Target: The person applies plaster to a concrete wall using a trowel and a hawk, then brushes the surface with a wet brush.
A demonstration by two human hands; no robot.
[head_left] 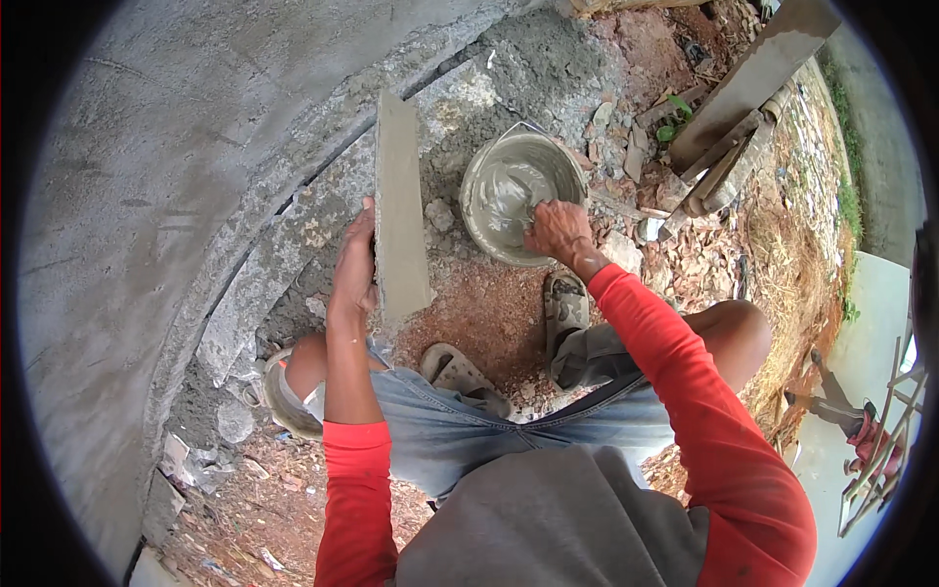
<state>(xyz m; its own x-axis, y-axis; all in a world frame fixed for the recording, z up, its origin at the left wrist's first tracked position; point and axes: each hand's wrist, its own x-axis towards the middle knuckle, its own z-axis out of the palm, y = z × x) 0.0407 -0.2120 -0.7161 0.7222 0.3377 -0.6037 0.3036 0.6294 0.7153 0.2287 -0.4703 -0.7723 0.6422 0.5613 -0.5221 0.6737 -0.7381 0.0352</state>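
Left hand (353,262): gripping the mortar-coated plastering float (400,207), left of the bucket (560,164);
Right hand (559,231): curled at the bucket's right rim; pinching what, I can't tell;
Mortar (511,186): wet, inside the bucket

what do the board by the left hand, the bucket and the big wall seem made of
Board: perhaps wood or metal; a smooth grey cement-like film hides the base. Bucket: plastic or metal, unclear under grey smears; its thin, wire-like handle suggests metal. Wall: likely cement render, matte grey, with faint streaks and mottling.
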